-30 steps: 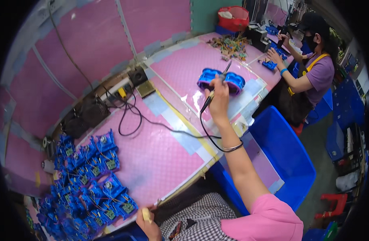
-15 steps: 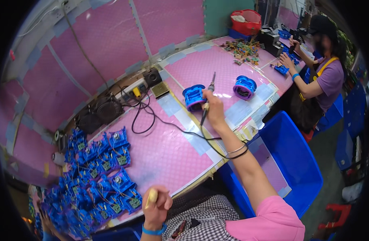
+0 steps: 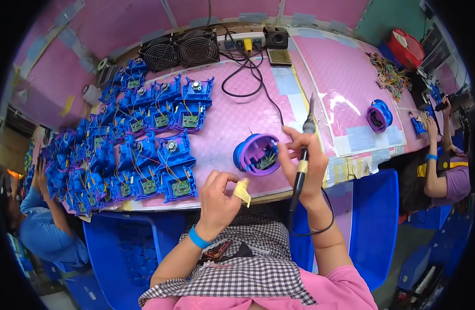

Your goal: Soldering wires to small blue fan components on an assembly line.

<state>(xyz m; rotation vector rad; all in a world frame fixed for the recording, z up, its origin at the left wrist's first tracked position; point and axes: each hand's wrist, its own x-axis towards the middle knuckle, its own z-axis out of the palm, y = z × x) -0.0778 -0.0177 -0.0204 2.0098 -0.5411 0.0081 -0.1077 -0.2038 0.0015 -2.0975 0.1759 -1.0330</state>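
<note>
My right hand (image 3: 308, 163) is closed round a soldering iron (image 3: 305, 150), its metal tip pointing up and away from me. The thumb and a finger of that hand reach to the right rim of a round blue-and-purple plastic housing (image 3: 247, 155); whether they grip it I cannot tell. A green circuit board shows inside the housing, which lies near the table's front edge. My left hand (image 3: 220, 200) is just left of and nearer than the housing, fingers loosely curled, thumb apart, holding nothing. Yellow tape (image 3: 241, 191) wraps a digit of it.
Several opened blue housings (image 3: 160, 139) with boards and wires crowd the left. A second round housing (image 3: 379, 115) sits at right. Fans (image 3: 197, 49), a power strip (image 3: 242, 41) and loose cable lie behind; blue bins (image 3: 374, 222) stand below the front edge. Co-workers are at both sides.
My view has swung left. The round housing has come left across the yellow tape line and nearer to me, with my right hand and the iron. My left hand is now close to it.
</note>
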